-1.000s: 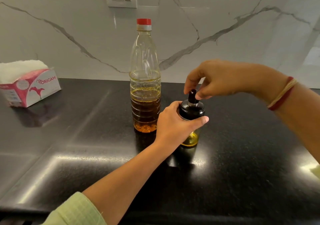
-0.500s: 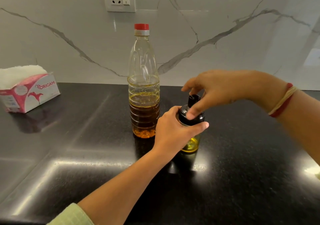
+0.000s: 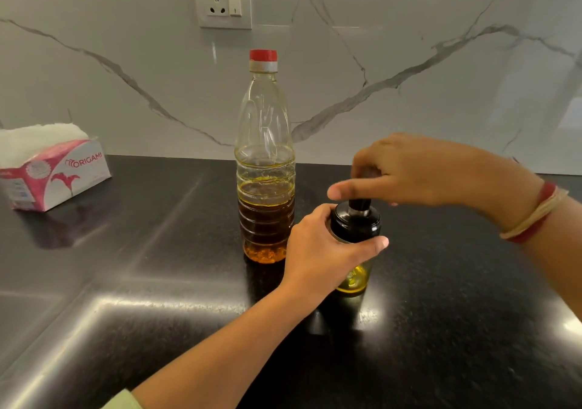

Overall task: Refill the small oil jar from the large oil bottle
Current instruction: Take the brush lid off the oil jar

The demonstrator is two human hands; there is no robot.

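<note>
A tall clear plastic oil bottle (image 3: 265, 169) with a red cap stands upright on the black counter (image 3: 157, 282), roughly half full of amber oil. Just right of it stands the small glass oil jar (image 3: 354, 278) with a black lid (image 3: 352, 226) and a little yellow oil at its bottom. My left hand (image 3: 318, 251) is wrapped around the jar's upper body. My right hand (image 3: 419, 172) hovers over the lid, its fingers closed on the black knob (image 3: 359, 204) that sticks up from the lid.
A pink and white tissue box (image 3: 53, 169) sits at the far left of the counter. A marble wall with a socket (image 3: 222, 1) rises behind the bottle. The counter's front edge runs along the lower left.
My right hand's fingers have shifted around the knob on the jar's lid, with the index finger now stretched out to the left. The left hand keeps its hold on the jar.
</note>
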